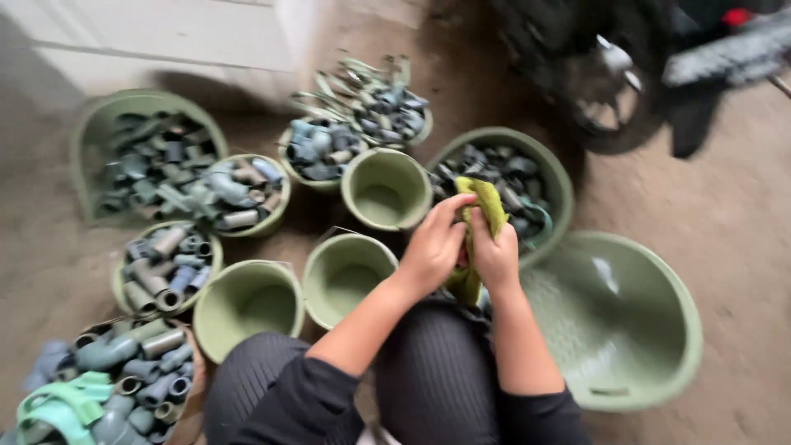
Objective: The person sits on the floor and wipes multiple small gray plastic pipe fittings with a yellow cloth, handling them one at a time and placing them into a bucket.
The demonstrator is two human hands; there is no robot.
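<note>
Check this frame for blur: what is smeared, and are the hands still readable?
Head view: motion blur throughout, worst at the edges; the pipe fittings and motorbike wheel smear. The left hand and right hand, gripping a yellow-green cloth, stay readable. Light is soft, without glare.

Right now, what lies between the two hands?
In the head view, a yellow-green cloth lies between the left hand and the right hand; both hands hold it above a green basin of grey pipe fittings.

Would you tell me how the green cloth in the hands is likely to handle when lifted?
The green cloth probably flops: it bunches and droops between the left hand and right hand. It looks light, and unlikely to slip.
</note>
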